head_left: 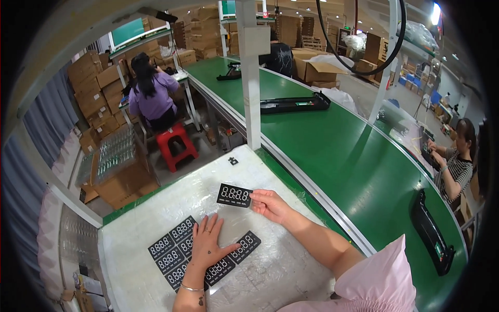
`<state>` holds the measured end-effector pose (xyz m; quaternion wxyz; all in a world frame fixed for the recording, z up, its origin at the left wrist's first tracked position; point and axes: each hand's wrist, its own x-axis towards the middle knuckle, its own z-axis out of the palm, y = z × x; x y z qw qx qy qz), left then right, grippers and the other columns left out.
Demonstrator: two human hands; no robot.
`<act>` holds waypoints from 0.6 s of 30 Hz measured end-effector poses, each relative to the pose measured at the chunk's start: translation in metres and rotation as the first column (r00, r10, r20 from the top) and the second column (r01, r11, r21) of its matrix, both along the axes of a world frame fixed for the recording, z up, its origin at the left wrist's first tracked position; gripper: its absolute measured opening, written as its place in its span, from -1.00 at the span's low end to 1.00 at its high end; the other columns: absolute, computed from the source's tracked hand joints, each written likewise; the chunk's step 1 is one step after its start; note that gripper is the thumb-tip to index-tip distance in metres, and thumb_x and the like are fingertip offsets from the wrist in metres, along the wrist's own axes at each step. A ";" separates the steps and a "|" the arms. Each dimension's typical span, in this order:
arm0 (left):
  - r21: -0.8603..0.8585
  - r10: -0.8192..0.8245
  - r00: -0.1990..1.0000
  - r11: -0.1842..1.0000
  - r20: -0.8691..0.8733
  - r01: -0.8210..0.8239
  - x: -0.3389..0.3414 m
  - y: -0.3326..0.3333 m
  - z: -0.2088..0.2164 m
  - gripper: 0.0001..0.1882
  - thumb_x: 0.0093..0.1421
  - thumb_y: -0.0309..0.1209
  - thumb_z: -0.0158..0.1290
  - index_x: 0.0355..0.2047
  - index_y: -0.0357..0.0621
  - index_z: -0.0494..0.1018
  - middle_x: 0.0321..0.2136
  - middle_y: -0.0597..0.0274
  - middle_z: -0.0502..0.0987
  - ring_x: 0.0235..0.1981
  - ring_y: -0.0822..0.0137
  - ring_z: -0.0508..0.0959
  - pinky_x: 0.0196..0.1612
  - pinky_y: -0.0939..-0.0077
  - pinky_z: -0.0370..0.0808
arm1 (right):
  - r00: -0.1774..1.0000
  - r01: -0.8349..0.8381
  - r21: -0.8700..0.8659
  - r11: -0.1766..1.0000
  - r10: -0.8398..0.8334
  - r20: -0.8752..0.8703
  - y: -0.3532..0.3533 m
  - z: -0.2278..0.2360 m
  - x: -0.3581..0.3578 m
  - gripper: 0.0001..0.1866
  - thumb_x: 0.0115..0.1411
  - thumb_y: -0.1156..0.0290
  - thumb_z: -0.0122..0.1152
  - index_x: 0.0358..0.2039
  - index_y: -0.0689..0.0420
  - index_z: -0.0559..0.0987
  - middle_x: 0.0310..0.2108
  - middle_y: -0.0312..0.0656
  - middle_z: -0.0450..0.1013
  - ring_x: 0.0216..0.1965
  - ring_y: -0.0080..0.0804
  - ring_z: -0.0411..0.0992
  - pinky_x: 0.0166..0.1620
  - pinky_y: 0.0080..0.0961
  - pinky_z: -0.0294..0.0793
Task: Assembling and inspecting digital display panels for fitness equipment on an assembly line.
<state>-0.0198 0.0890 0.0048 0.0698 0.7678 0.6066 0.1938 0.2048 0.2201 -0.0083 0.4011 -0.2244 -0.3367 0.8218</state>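
Observation:
Pinched at its right edge, a black rectangular display panel [233,195] with white digit segments is in my right hand [267,205], over the middle of the white worktable [291,260]. My left hand [207,240] lies flat with fingers spread on a block of similar display panels [169,259] laid in rows, hiding some of them. One panel [246,246] of that block shows to the right of my left thumb. A small dark piece [233,161] lies apart near the table's far edge.
A green conveyor belt [332,151] runs along the right, carrying long black housings [295,105]. A white post [251,88] rises at the table's far corner. A person in purple [154,93] sits by a red stool [176,147]; another [456,164] works across the belt. Cartons [125,182] stand left.

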 end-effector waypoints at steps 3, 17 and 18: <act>-0.016 -0.006 1.000 1.000 0.007 0.006 -0.001 0.003 0.003 -0.06 -0.10 0.22 0.21 0.15 -0.20 0.33 0.25 0.01 0.23 0.30 -0.06 0.12 0.31 -0.11 -0.07 | 1.000 -0.001 0.005 1.000 0.001 0.026 0.005 0.002 -0.004 -0.96 0.21 0.41 0.24 -0.35 0.03 0.55 -0.54 -0.49 0.37 -0.48 -0.72 0.34 -0.30 -0.68 0.42; -0.006 0.018 0.999 1.000 -0.029 -0.019 -0.006 0.002 0.005 -0.06 -0.08 0.23 0.19 0.16 -0.18 0.31 0.24 0.02 0.23 0.31 -0.05 0.12 0.31 -0.08 -0.05 | 0.999 0.006 -0.005 1.000 -0.006 -0.050 0.005 0.000 -0.009 -0.94 0.21 0.46 0.22 -0.40 0.06 0.53 -0.63 -0.51 0.27 -0.58 -0.72 0.24 -0.37 -0.69 0.38; -0.010 0.017 1.000 1.000 -0.014 -0.017 -0.004 0.001 0.004 -0.06 -0.07 0.24 0.18 0.17 -0.17 0.30 0.25 0.03 0.22 0.31 -0.06 0.11 0.32 -0.07 -0.06 | 0.999 -0.008 0.013 1.000 0.008 -0.050 0.005 -0.001 -0.007 -0.94 0.22 0.46 0.21 -0.40 0.06 0.53 -0.63 -0.51 0.26 -0.58 -0.72 0.23 -0.36 -0.69 0.38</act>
